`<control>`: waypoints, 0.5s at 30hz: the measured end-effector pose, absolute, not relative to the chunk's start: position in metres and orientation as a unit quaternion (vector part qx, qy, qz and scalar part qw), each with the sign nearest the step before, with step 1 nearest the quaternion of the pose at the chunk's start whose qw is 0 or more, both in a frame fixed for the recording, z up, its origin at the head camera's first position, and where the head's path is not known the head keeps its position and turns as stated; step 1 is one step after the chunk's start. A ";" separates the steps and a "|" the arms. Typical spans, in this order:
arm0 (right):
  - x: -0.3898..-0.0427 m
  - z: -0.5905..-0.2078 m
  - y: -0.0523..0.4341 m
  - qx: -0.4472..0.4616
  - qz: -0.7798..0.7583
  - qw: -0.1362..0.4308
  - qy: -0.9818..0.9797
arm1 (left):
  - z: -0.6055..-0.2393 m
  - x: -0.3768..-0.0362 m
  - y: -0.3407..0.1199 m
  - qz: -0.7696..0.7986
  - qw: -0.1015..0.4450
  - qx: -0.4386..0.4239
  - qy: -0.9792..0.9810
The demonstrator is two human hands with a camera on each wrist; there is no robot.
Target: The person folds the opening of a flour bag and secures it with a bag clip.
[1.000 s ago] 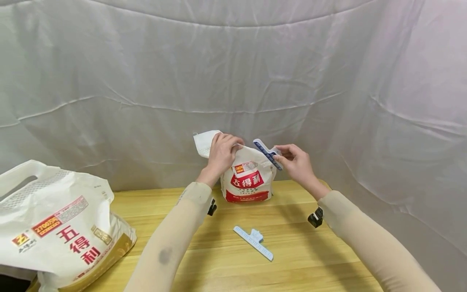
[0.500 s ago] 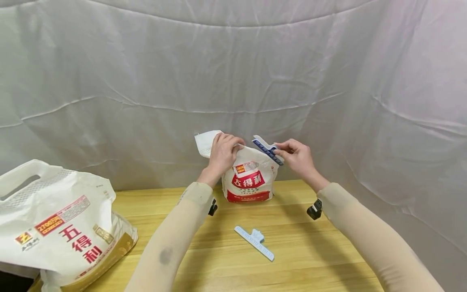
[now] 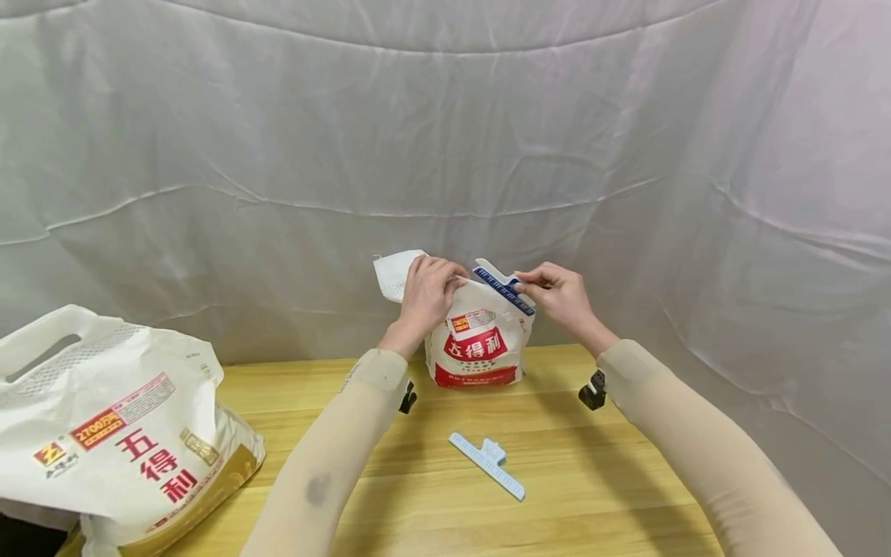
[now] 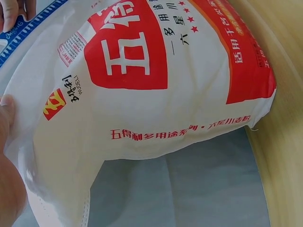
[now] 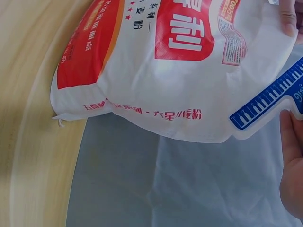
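- Flour bag (image 3: 479,348), small, white with red label: stands upright on the wooden table (image 3: 599,480), its gathered top held between both hands.
- Left hand (image 3: 425,298): fingers curled tight round the folded top flap of the bag.
- Right hand (image 3: 560,298): pinches a blue sealing clip (image 3: 503,289) (ruler markings along its bar), laid slanting against the bag's top edge just beside the left hand's grasp.
- Second clip (image 3: 487,464), pale blue: lies flat on the table, nearer the person than the held bag.
- Large flour bag (image 3: 118,433): slumped well off to the left of both hands.
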State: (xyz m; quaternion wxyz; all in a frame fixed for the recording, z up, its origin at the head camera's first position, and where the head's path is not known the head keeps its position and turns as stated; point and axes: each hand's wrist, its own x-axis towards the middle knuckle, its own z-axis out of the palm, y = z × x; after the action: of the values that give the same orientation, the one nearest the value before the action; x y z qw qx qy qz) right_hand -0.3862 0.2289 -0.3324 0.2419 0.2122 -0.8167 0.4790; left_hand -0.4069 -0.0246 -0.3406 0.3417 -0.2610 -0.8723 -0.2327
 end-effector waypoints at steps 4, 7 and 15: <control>-0.389 -0.335 0.228 0.214 0.475 0.230 -0.822 | -0.342 -0.406 -0.024 -0.232 0.348 -0.263 -0.869; -0.382 -0.331 0.224 0.218 0.470 0.225 -0.825 | -0.342 -0.406 -0.023 -0.235 0.355 -0.266 -0.865; -0.392 -0.342 0.227 0.226 0.470 0.216 -0.826 | -0.341 -0.404 -0.022 -0.254 0.358 -0.259 -0.860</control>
State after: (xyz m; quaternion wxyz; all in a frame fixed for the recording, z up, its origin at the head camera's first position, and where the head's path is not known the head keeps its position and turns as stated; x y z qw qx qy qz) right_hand -0.3922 0.2269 -0.3423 0.2156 0.2260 -0.8258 0.4695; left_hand -0.4045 -0.0219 -0.3415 0.3582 -0.2591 -0.8604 -0.2535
